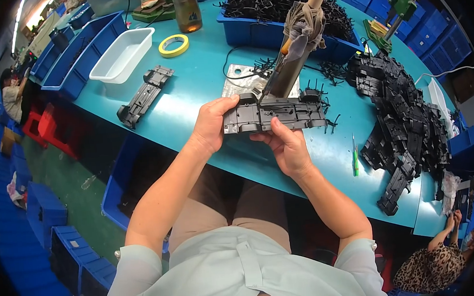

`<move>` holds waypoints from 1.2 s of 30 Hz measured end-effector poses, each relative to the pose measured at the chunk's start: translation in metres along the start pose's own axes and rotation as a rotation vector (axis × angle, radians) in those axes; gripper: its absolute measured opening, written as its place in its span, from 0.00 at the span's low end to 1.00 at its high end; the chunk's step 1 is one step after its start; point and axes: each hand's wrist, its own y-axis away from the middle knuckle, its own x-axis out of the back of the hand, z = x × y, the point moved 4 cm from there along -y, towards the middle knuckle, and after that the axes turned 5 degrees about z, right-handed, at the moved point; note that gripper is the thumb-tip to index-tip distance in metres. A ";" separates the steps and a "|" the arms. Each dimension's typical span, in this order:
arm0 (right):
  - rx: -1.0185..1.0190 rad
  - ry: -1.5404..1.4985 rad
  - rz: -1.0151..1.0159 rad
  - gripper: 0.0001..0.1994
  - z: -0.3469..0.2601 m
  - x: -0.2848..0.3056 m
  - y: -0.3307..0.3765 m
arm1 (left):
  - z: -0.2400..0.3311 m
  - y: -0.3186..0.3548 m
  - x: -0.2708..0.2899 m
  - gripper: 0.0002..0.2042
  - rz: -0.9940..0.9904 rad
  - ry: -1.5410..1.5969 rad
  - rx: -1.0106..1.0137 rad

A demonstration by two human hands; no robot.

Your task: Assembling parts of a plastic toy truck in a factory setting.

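Note:
Both my hands hold one black plastic chassis piece (274, 115), long and ribbed, level above the front of the table. My left hand (212, 121) grips its left end, thumb on top. At its lower middle edge, my right hand (290, 148) has the thumb on the front and the fingers beneath. Right behind the piece stands a grey cylinder (286, 76) topped with a wrapped cloth (304, 24), over a metal plate (238, 81); whether the piece touches the cylinder I cannot tell. A similar chassis piece (145, 96) lies alone on the left.
A big pile of chassis pieces (398, 110) covers the table's right side, beside a green-handled tool (355, 164). Behind stands a blue bin (250, 33) of black plastic bits. Yellow tape (174, 46), a white tray (122, 55) and a jar (186, 10) sit back left.

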 end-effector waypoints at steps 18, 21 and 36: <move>0.011 0.035 -0.014 0.19 -0.002 -0.004 0.002 | -0.007 -0.009 0.007 0.17 -0.071 -0.018 0.020; 0.027 0.051 -0.012 0.19 -0.003 -0.005 0.002 | -0.006 -0.008 0.005 0.17 -0.073 -0.021 0.012; 0.045 0.067 0.014 0.18 -0.003 -0.006 0.005 | -0.001 0.000 0.000 0.11 -0.016 0.019 0.011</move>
